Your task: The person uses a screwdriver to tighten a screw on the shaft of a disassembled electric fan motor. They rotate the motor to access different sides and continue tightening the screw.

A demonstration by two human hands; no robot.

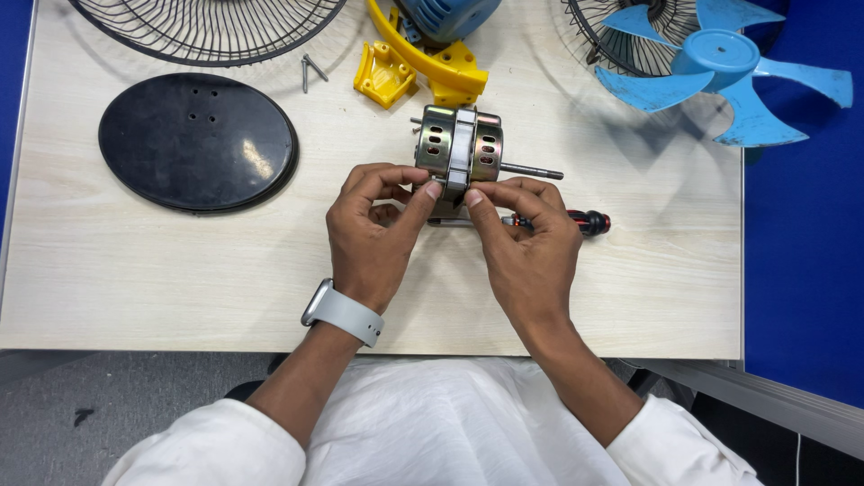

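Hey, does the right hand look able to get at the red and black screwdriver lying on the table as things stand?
Probably yes. The right hand lies partly over the red and black screwdriver, with nothing between them, but its fingertips are on the metal fan motor, so it would have to let go first.

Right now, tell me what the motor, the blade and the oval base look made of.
Motor: metal, shiny brass-toned casing with a silvery middle band, glints. Blade: likely plastic, smooth matte light blue, moulded look. Oval base: black, dull sheen with scuffs; plastic or coated metal, cannot tell.
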